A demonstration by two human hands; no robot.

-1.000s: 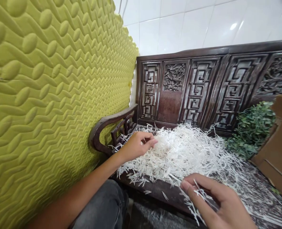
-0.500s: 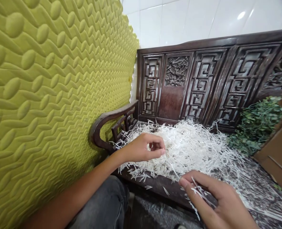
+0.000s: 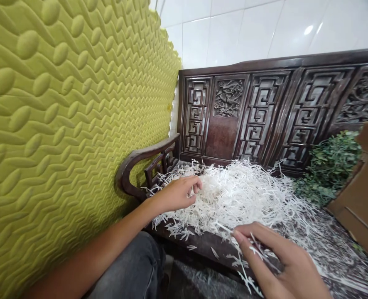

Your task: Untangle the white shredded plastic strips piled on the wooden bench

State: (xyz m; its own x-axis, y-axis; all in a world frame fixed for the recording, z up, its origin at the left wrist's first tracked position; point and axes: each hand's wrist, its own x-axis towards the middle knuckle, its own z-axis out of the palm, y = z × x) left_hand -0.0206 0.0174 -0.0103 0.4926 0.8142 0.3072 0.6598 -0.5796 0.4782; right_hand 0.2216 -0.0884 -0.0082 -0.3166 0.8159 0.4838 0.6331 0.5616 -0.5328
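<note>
A white strip [image 3: 224,227] is being pinched between thumb and forefinger of the right hand [image 3: 296,265], just in front of the pile [image 3: 249,195] on the bench [image 3: 223,139]; loose strands [image 3: 246,276] are being left dangling below. The left hand [image 3: 179,194] is being held half-curled over the pile; whether anything is being gripped there cannot be told. A light pinch is probably being called for, lest strips be bent or tangled. No readable brand, label or writing is being shown.

Yellow-green embossed mat [image 3: 78,124], carved dark bench [image 3: 223,139], white tiled wall [image 3: 227,33] behind, green foliage [image 3: 333,166] beside brown cardboard [image 3: 366,191].
</note>
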